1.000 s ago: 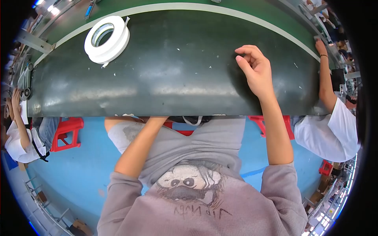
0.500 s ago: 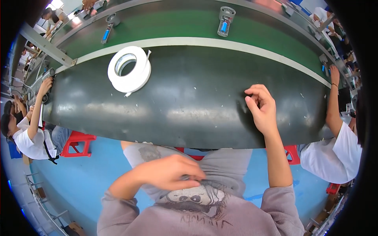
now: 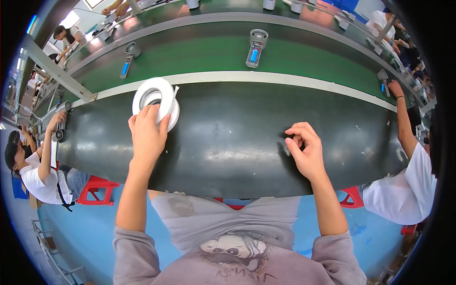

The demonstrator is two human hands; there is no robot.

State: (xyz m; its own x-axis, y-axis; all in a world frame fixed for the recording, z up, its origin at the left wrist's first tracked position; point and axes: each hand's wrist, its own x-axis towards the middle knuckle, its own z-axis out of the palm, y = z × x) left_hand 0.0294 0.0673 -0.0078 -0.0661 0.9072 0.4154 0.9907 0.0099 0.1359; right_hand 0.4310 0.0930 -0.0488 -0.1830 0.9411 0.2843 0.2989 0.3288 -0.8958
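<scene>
Two rolls of white tape lie at the left of the dark work surface, one overlapping the other. My left hand (image 3: pixel 148 130) has its fingers and thumb closed on the near edge of the upper tape roll (image 3: pixel 144 89), which sits askew over the lower tape roll (image 3: pixel 175 115). A loose tape end sticks up at the rolls' right side. Over the right half of the surface, my right hand (image 3: pixel 306 152) is half curled, thumb and forefinger slightly apart, and nothing shows between them.
Beyond a pale rail (image 3: pixel 228 77) runs a green conveyor belt (image 3: pixel 190 52) carrying grey round-headed devices with clear handles, one near the middle (image 3: pixel 255 50) and another farther left (image 3: pixel 127 61). Co-workers sit at both sides, near a red stool (image 3: pixel 97 190). Small scraps dot the dark surface (image 3: pixel 228 156).
My left hand has risen from my lap to the tape, and the upper roll has shifted off the lower one. My right hand stays half curled. The view has tilted toward the belt.
</scene>
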